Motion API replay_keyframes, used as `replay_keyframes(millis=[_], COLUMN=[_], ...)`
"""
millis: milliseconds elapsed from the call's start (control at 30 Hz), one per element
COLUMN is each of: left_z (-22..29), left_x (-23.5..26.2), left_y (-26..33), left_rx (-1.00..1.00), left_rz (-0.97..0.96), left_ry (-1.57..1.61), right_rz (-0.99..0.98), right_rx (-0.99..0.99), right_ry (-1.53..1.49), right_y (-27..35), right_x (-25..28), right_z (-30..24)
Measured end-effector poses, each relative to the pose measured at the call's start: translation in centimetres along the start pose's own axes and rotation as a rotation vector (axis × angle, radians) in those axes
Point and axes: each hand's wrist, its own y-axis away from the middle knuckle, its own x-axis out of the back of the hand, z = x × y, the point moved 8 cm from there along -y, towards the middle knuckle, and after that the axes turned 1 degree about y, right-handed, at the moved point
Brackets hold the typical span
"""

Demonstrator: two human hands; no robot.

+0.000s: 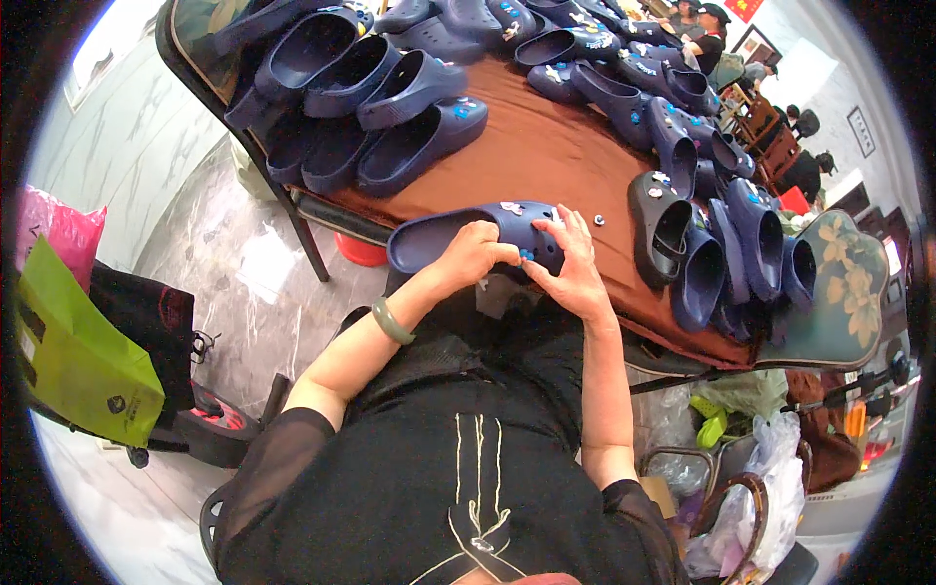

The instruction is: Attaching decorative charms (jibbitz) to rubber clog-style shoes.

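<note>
A navy foam clog (419, 240) lies sideways at the table's near edge, its heel toward the left and its holed toe under my hands. My left hand (475, 255), a green bangle at its wrist, is closed with its fingertips at a small blue shoe charm (526, 255) on the clog's upper. My right hand (575, 268) grips the toe, thumb near the same charm and fingers over the far side. Pale charms (511, 208) also sit on the upper. On the cloth right of my right hand lies a small loose charm (599, 220).
Stacked navy clogs (409, 146) fill the table's left, and more clogs (756, 234) line the right, beside a darker clog (655, 229). Brown cloth (546, 146) covers the table. Bags (88, 351) are at left; a chair with plastic bags (751, 497) stands lower right. People are in the background.
</note>
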Motion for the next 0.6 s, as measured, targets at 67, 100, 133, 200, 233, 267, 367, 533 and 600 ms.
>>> replay_keyframes(millis=[67, 100, 133, 200, 233, 267, 367, 533, 600], left_z=[-0.9, -0.7, -0.5, -1.3, -1.8, -1.8, -0.8, 1.3, 1.1], left_x=[-0.2, -0.4, -0.5, -0.4, -0.4, -0.5, 0.0, -0.2, -0.3], left_y=[-0.2, -0.2, -0.3, -0.3, -0.3, -0.3, 0.0, 0.5, 0.5], left_rx=[0.072, -0.003, -0.077, 0.013, 0.105, 0.103, -0.05, -0.047, -0.036], left_rz=[-0.027, -0.042, -0.057, -0.061, -0.062, -0.065, -0.004, -0.053, -0.048], left_ry=[0.01, 0.01, 0.01, 0.017, 0.025, 0.023, -0.022, -0.099, -0.147], right_rz=[0.004, 0.001, 0.005, 0.008, 0.013, 0.023, 0.052, 0.122, 0.156], right_rx=[-0.003, -0.001, -0.001, -0.022, -0.024, -0.026, -0.029, -0.04, -0.041], right_ry=[-0.003, -0.007, -0.008, 0.031, 0.031, 0.039, 0.04, 0.039, 0.032], right_y=[0.0, -0.1, -0.1, 0.0, 0.1, 0.1, 0.2, 0.4, 0.3], right_x=[0.1, 0.1, 0.1, 0.1, 0.1, 0.1, 0.1, 0.0, 0.1], right_z=[0.0, 0.0, -0.2, -0.4, -0.4, -0.3, -0.5, 0.0, 0.1])
